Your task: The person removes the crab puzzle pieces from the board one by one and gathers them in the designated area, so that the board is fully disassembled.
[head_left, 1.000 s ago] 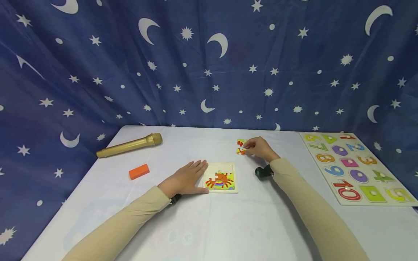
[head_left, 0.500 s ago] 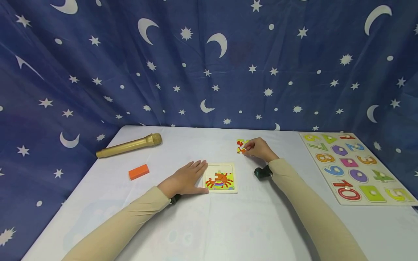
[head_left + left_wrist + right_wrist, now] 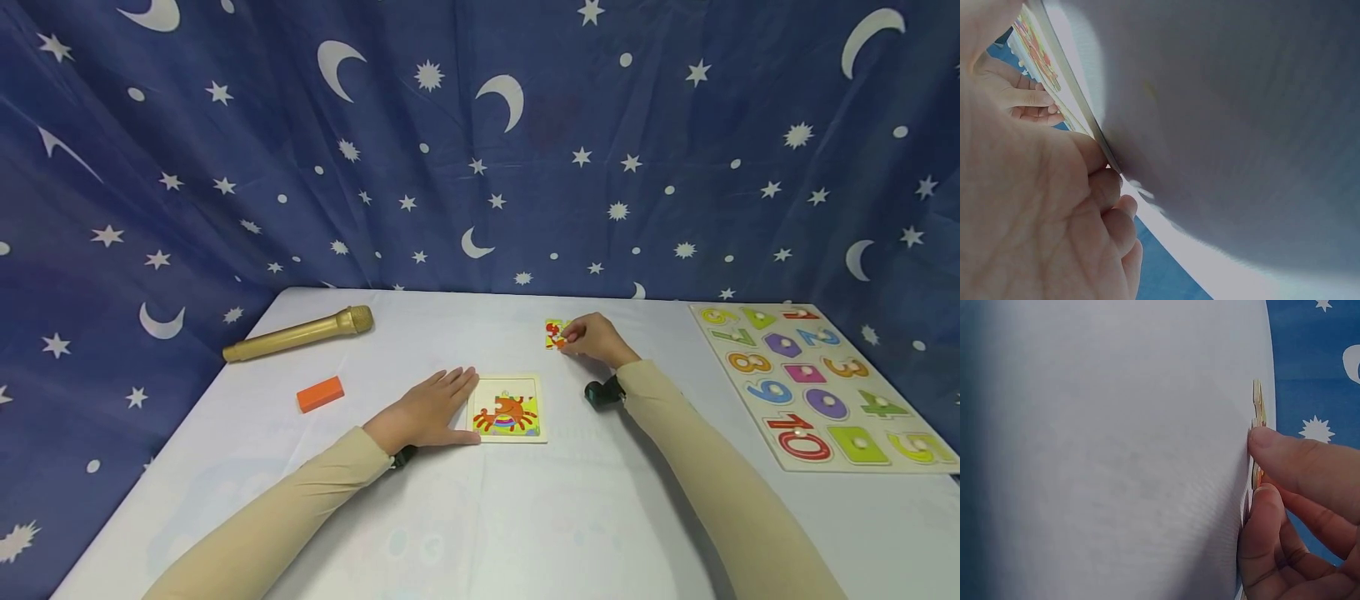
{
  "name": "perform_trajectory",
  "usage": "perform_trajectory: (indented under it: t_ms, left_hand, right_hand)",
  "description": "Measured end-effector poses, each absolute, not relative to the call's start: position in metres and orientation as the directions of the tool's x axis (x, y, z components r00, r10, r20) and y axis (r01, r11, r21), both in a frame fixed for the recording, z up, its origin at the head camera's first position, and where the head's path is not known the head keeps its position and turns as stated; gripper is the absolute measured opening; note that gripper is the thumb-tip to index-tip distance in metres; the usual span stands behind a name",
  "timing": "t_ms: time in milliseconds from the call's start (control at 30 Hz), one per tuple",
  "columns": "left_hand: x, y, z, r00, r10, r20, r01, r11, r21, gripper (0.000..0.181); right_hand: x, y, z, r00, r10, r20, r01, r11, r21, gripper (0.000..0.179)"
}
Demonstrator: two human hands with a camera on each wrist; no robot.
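In the head view my left hand [image 3: 433, 410] lies spread at the left edge of a small square puzzle board [image 3: 506, 442], its thumb along the near corner. An orange crab picture with a rainbow fills the lower part of that board; its upper part is bare. The left wrist view catches the board's thin edge [image 3: 1079, 87] against the fingers. Beyond the board, my right hand [image 3: 597, 340] pinches at small red-and-yellow puzzle pieces [image 3: 553, 332] on the table. Seen from the right wrist, thumb and fingers are on the thin pieces [image 3: 1259, 403], partly covering them.
A gold microphone [image 3: 300, 335] and an orange block [image 3: 320, 394] lie to the left on the white table. On the right is a large number-and-shape board [image 3: 802, 375] with knobs. A blue curtain [image 3: 480, 167] with moons and stars hangs behind the table.
The nearer puzzle piece has shifted slightly away from me, narrowing the gap to the farther piece, with my right fingers on it. My left hand and the board stay in place.
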State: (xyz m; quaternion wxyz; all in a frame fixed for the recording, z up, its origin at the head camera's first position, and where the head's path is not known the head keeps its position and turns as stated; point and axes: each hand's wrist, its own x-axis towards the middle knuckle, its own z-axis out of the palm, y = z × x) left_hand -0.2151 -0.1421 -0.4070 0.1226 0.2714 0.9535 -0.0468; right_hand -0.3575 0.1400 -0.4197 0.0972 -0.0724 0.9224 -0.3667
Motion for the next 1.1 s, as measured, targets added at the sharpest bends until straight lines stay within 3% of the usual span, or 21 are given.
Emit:
perform_trajectory:
  t_ms: [833,1100]
  left_hand:
    - [-0.217,-0.141,-0.405,-0.816,0.524,-0.244,0.541,0.841,-0.005,0.095]
    - [-0.217,-0.143,-0.410,-0.822,0.515,-0.243,0.536,0.844,-0.026,0.096]
  right_hand:
    - [-0.358,0.143,-0.418,-0.969,-0.207,-0.138,-0.051,0.707,-0.706,0.028]
    - [-0.343,0.149,-0.413,-0.955,-0.275,-0.109,-0.102,0.650,-0.753,0.035]
